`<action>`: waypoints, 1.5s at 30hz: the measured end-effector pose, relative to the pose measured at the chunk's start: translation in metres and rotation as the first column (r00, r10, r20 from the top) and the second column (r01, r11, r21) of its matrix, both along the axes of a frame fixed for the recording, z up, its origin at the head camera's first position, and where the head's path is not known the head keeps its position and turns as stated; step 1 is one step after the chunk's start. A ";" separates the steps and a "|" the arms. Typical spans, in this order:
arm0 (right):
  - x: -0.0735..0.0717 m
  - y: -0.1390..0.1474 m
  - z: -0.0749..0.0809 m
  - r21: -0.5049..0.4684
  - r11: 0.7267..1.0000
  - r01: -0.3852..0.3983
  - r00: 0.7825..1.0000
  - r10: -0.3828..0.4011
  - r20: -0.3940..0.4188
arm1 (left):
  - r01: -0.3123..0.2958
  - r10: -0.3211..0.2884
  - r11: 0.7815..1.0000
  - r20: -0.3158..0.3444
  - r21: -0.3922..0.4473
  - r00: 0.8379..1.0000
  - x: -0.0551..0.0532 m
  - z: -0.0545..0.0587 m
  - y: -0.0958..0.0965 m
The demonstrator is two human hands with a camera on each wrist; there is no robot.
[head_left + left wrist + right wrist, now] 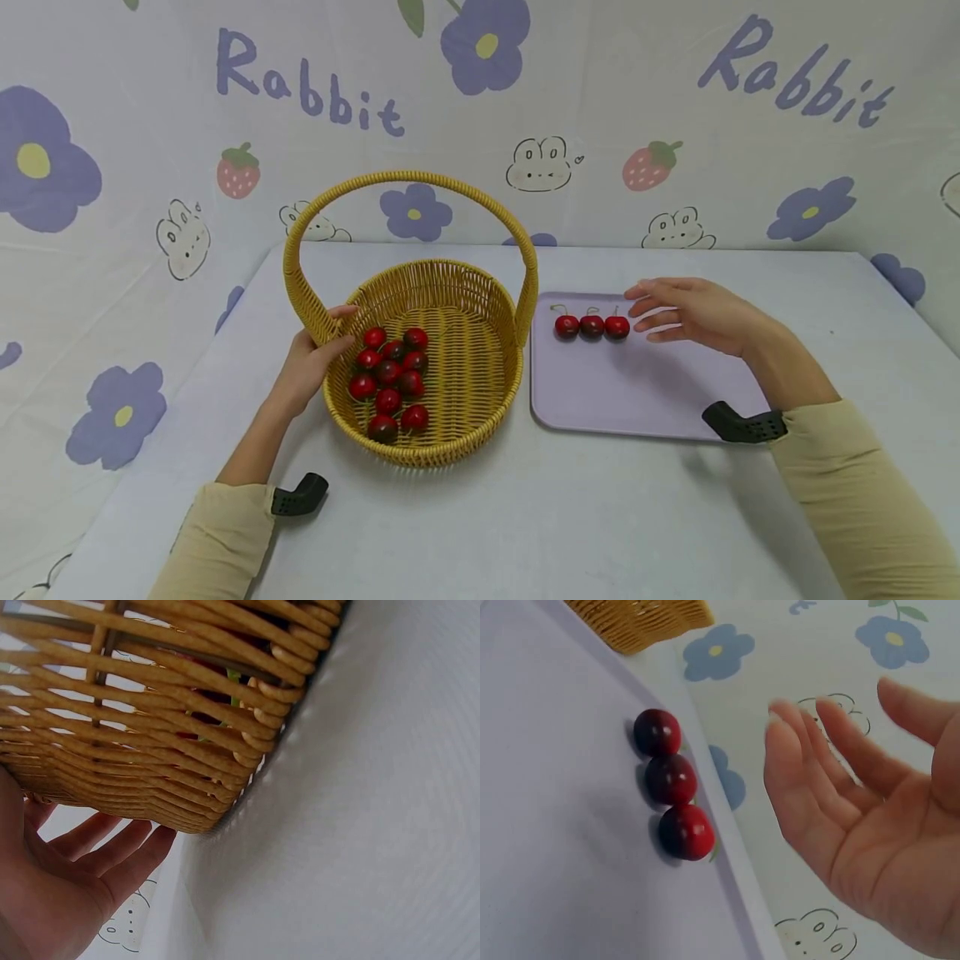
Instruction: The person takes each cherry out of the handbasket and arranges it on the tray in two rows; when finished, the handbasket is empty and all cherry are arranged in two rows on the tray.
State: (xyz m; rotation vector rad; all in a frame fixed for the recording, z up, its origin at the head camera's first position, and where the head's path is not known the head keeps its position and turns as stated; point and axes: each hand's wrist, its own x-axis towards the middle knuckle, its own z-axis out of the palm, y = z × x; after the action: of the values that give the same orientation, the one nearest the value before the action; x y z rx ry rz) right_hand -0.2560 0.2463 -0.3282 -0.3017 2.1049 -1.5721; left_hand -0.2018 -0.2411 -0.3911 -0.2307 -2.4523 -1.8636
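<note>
A yellow woven basket [480, 421] with a tall arched handle stands left of centre, several dark red cherries [387, 372] gathered in its left half. My left hand [306, 367] grips the basket's left rim by the handle's base. In the left wrist view, that hand's fingers [127, 862] lie against the outer wickerwork. Three cherries [592, 326] sit in a touching row near the back of a lilac tray [600, 400]. Just right of this row, my right hand [693, 312] hovers over the tray with fingers extended, holding nothing; the right wrist view shows it apart from the cherries.
Basket and tray stand side by side on a white-covered table [525, 517]. A patterned cloth [585, 100] with flowers and rabbits hangs behind them. Black wrist-worn pieces [742, 423] show at both sleeves.
</note>
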 end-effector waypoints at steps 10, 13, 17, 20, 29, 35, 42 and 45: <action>0.009 -0.022 0.013 -0.233 0.938 -0.255 0.961 0.272 0.044 | -0.005 0.005 1.000 0.005 -0.005 1.000 0.000 0.002 0.000; 0.011 -0.034 0.016 -0.267 0.918 -0.294 0.945 0.321 0.063 | -0.004 0.004 1.000 0.005 -0.005 1.000 0.001 0.003 0.000; 0.015 -0.051 0.018 -0.305 0.884 -0.355 0.917 0.393 0.068 | -0.002 0.002 1.000 0.005 -0.001 1.000 0.001 0.003 0.000; 0.018 -0.065 0.017 -0.316 0.865 -0.390 0.901 0.430 0.064 | -0.003 0.003 1.000 0.006 0.001 1.000 0.001 0.003 0.000; 0.026 -0.106 0.018 -0.292 0.849 -0.439 0.873 0.480 0.083 | -0.005 0.005 1.000 0.007 0.004 1.000 0.001 0.003 0.001; 0.027 -0.133 0.016 -0.286 0.848 -0.447 0.867 0.489 0.096 | -0.004 0.004 1.000 0.007 0.007 1.000 0.000 0.002 0.001; 0.031 -0.161 0.016 -0.229 0.861 -0.455 0.869 0.485 0.096 | -0.005 0.005 1.000 0.007 0.005 1.000 0.000 0.001 0.000; 0.031 -0.171 0.014 -0.205 0.863 -0.463 0.867 0.488 0.098 | -0.003 0.003 1.000 0.006 0.007 1.000 0.000 0.001 0.000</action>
State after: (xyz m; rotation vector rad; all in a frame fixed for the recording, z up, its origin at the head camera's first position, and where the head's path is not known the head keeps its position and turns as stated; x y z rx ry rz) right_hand -0.2250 0.0749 -0.3146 -0.6906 1.6160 -1.4231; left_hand -0.2021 -0.2410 -0.3896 -0.2208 -2.4479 -1.8743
